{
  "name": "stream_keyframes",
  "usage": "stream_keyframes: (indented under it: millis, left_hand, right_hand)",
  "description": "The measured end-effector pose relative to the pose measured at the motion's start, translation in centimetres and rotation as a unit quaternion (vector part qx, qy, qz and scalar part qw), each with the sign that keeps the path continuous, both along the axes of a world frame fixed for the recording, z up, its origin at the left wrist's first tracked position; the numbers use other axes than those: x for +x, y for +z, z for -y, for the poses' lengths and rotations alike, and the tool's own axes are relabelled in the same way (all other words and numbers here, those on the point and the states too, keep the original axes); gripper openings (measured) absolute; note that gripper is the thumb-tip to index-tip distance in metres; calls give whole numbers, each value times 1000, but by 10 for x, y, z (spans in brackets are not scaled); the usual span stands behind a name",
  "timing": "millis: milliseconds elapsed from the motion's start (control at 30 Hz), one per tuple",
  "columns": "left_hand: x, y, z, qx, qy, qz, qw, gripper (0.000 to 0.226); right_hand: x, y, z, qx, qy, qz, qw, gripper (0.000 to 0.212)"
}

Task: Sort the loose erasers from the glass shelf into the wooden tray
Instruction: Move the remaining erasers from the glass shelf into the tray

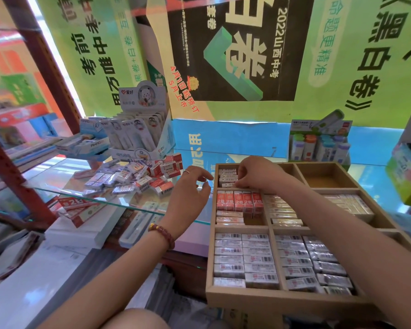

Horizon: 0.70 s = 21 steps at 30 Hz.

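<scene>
**Stationery Counter, Mid-Sort**

Before green posters (100, 55), wrapped rectangular erasers (133, 176) are heaped on the clear glass shelf (64, 172). The left hand (190, 188) is held slack, empty. The right hand (254, 174) is curled into the wooden tray (259, 299); its grip cannot be told.

One tray (242, 301); perhaps thirty loose erasers (133, 176)
</scene>
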State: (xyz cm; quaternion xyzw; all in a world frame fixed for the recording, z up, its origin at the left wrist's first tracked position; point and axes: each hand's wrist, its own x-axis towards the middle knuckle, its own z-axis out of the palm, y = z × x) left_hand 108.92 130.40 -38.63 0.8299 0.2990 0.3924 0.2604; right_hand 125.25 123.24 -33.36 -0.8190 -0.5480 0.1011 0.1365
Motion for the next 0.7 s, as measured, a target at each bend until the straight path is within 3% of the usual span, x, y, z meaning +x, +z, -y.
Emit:
stream_keyframes:
  millis: [133, 233, 400, 533, 700]
  left_hand:
    - [-3, -3, -2, 0, 8, -38, 999, 17]
    - [-18, -6, -23, -7, 98, -60, 993, 18]
    - [-45, -24, -53, 49, 203, -262, 942, 31]
    - [-47, -28, -53, 91, 187, -267, 941, 26]
    - [-48, -26, -53, 38, 177, -221, 958, 22]
  right_hand:
    - [-3, -1, -4, 8, 3, -31, 999, 22]
    - [-3, -2, -3, 8, 7, -19, 1000, 19]
    - [-2, -2, 0, 42, -8, 61, 997, 24]
    - [-2, 2, -1, 110, -33, 42, 992, 22]
    - [-4, 4, -3, 118, -12, 36, 992, 23]
